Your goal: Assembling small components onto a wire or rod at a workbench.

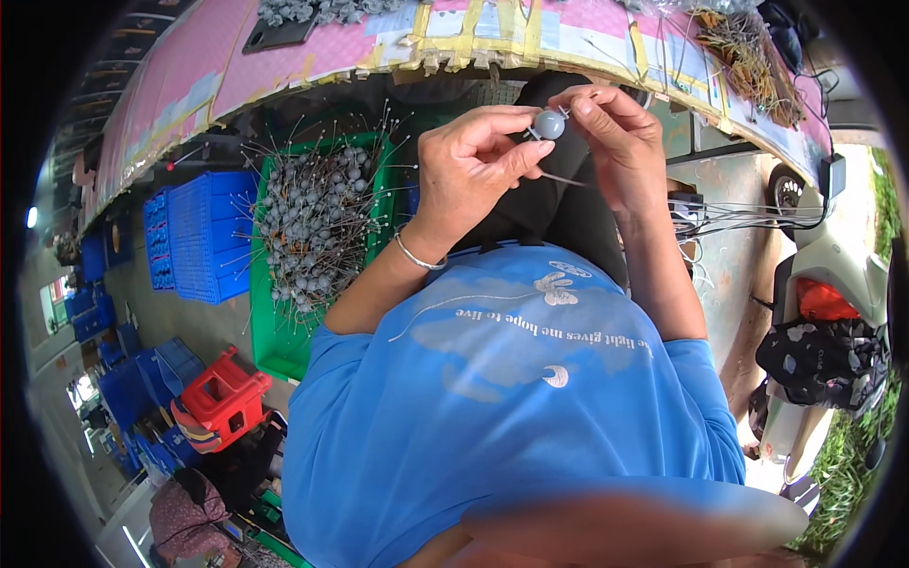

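Observation:
Above my lap, my left hand [481, 166] pinches a shiny grey ball [548, 125] with short white ends between thumb and forefinger. Close beside it, my right hand [617, 142] is closed in a pinch at the ball's upper right end; what lies between these fingertips is too small to make out. A thin wire [568, 181] runs from below my left thumb toward my right palm. To my left, a green crate [275, 352] holds a heap of similar grey balls [317, 213] with thin wires sticking out.
The worktable [350, 71], covered in pink sheet and yellow tape, curves across the far side. It bears a wire bundle [753, 71] and grey pieces [327, 9]. Blue crates [210, 237] and a red stool [222, 398] stand left. A scooter [833, 275] is at right.

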The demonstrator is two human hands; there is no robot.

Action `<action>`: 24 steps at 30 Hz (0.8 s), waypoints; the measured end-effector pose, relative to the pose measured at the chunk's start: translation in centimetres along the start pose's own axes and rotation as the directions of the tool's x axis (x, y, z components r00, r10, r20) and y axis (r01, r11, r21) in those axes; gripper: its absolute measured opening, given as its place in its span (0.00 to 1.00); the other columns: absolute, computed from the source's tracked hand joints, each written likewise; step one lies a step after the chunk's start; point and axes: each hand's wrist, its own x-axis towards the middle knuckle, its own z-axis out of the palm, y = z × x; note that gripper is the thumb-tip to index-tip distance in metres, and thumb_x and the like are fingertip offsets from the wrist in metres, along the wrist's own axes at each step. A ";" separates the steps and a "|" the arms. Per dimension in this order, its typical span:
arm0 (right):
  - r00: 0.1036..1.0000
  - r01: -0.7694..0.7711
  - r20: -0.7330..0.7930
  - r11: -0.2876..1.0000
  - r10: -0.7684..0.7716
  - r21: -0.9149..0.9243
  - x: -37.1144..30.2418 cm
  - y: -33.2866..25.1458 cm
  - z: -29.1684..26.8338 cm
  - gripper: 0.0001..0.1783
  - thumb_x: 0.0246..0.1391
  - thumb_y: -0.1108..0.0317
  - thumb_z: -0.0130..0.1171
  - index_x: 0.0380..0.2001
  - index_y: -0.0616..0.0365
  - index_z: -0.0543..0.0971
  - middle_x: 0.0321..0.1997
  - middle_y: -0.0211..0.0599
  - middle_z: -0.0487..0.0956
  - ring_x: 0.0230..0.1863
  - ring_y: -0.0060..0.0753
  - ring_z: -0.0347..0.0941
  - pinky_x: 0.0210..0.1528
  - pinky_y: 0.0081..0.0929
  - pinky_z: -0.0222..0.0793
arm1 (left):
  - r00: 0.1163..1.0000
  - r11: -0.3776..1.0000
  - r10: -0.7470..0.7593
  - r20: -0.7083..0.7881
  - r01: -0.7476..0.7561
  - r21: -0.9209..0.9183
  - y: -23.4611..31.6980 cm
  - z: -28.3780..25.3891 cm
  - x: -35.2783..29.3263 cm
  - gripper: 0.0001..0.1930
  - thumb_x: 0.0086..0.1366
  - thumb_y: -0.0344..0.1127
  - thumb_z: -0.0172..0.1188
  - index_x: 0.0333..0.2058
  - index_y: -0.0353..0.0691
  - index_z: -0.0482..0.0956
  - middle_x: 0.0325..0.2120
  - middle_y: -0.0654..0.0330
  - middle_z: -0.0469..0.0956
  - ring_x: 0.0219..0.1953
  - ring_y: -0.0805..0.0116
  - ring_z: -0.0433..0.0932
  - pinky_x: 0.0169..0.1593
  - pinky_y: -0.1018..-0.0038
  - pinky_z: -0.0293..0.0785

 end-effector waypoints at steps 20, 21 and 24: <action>0.871 -0.039 -0.089 0.113 -0.483 -0.993 0.5 -3.5 -7.7 0.10 0.51 0.76 0.65 0.38 0.58 0.85 0.29 0.38 0.81 0.28 0.25 0.78 0.32 0.23 0.72 | 0.938 0.870 -0.175 -0.299 0.289 0.399 -1.8 -10.5 0.6 0.19 0.57 0.23 0.65 0.49 0.33 0.79 0.43 0.55 0.82 0.43 0.69 0.82 0.39 0.77 0.80; 0.869 -0.034 -0.087 0.116 -0.487 -0.993 0.7 -3.3 -7.7 0.10 0.51 0.76 0.65 0.38 0.58 0.85 0.29 0.38 0.81 0.28 0.25 0.78 0.32 0.23 0.72 | 0.971 0.886 -0.088 -0.220 0.178 0.429 -2.3 -8.3 2.9 0.16 0.58 0.23 0.65 0.46 0.35 0.81 0.41 0.56 0.82 0.40 0.71 0.83 0.36 0.78 0.79; 0.888 0.005 -0.178 0.395 -0.425 -0.919 0.8 -3.6 -6.6 0.09 0.50 0.81 0.64 0.37 0.66 0.83 0.31 0.35 0.83 0.32 0.20 0.78 0.37 0.17 0.74 | 0.979 0.807 0.204 -0.012 -0.161 0.568 -4.2 -3.6 10.1 0.12 0.58 0.29 0.66 0.42 0.35 0.81 0.33 0.55 0.82 0.28 0.68 0.81 0.30 0.74 0.76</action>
